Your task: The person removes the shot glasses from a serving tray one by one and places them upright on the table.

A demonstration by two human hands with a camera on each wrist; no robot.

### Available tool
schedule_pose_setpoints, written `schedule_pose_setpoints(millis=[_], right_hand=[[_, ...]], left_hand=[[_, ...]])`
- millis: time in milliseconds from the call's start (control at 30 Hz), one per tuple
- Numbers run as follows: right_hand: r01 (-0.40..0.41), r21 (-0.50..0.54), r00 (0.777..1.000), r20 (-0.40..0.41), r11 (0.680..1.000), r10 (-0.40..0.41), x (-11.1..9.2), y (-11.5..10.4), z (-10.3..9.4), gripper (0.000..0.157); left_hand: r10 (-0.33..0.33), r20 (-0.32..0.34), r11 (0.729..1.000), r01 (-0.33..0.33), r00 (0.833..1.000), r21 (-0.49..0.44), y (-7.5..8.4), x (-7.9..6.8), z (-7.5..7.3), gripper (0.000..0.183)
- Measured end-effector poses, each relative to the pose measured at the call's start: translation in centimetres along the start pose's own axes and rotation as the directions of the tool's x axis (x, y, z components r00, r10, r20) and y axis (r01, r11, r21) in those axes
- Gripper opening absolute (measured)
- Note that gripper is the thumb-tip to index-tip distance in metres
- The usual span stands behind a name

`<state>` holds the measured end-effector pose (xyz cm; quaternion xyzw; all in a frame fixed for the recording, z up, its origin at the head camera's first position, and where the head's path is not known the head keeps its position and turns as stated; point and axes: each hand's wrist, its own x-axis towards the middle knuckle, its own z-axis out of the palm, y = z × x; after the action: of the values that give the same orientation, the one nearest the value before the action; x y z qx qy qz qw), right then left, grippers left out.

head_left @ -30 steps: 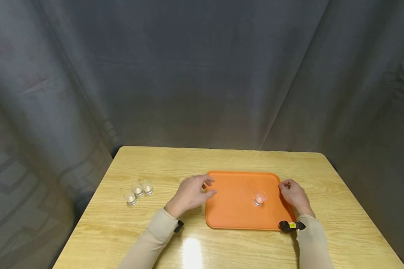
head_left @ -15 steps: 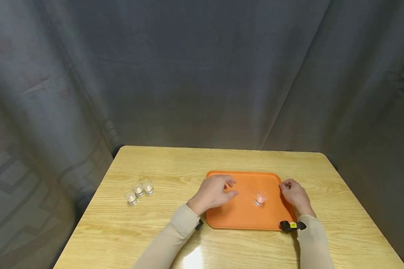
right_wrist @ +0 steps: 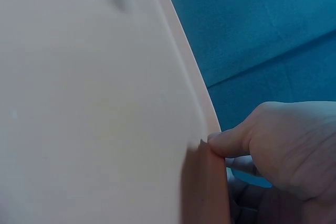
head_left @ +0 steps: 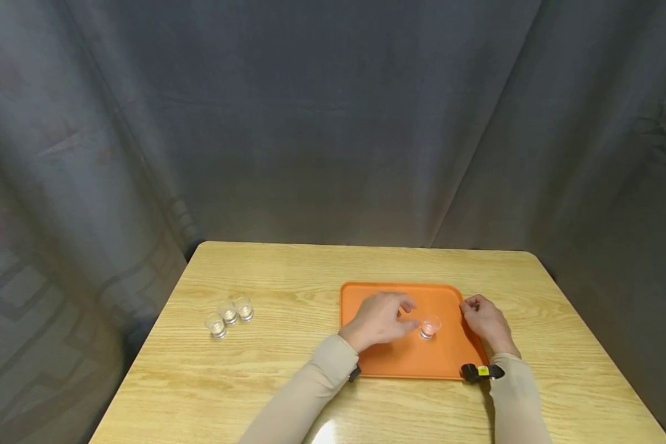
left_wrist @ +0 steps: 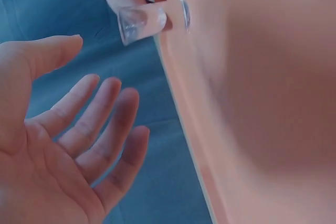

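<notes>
A small clear shot glass (head_left: 430, 327) stands upright on the orange tray (head_left: 411, 365), right of the tray's middle. Over the tray, just left of this glass, hovers my left hand (head_left: 382, 318) with thumb and fingers spread apart. In the left wrist view the shot glass (left_wrist: 147, 22) appears beyond the fingertips, and nothing lies in the left palm (left_wrist: 52, 166). My right hand (head_left: 487, 322) pinches the tray's right rim; the right wrist view shows the thumb (right_wrist: 231, 141) on top of the rim, with the other fingers partly hidden below it.
Three more clear shot glasses, one of them the nearest glass (head_left: 216, 327), stand close together at the left of the wooden table (head_left: 288, 265). Grey curtains (head_left: 322, 123) hang behind the table and at both sides.
My left hand has moved right, from the tray's left edge to beside the shot glass, fingers still apart. The right hand has stayed at the tray's rim.
</notes>
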<state>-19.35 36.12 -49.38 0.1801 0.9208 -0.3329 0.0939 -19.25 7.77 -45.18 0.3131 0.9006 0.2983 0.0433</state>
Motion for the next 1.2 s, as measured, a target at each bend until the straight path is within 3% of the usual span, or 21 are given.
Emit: schedule_pose_setpoints(millis=[300, 533, 1200], right_hand=[[-0.016, 0.001, 1.000, 0.008, 1.000, 0.016, 0.0, 0.1, 0.2, 0.041], [-0.007, -0.012, 1.000, 0.003, 1.000, 0.007, 0.1, -0.1, 0.2, 0.041], [-0.010, -0.011, 1.000, -0.004, 1.000, 0.010, 0.2, -0.1, 0.1, 0.040]], left_hand=[[-0.073, 0.003, 0.997, 0.073, 0.997, 0.033, 0.3, 1.1, 2.6, 0.044], [-0.083, -0.002, 0.995, 0.083, 0.997, 0.055, 0.6, 1.5, 3.4, 0.045], [-0.019, 0.048, 0.998, 0.016, 0.999, 0.065, 1.1, 2.2, 4.2, 0.043]])
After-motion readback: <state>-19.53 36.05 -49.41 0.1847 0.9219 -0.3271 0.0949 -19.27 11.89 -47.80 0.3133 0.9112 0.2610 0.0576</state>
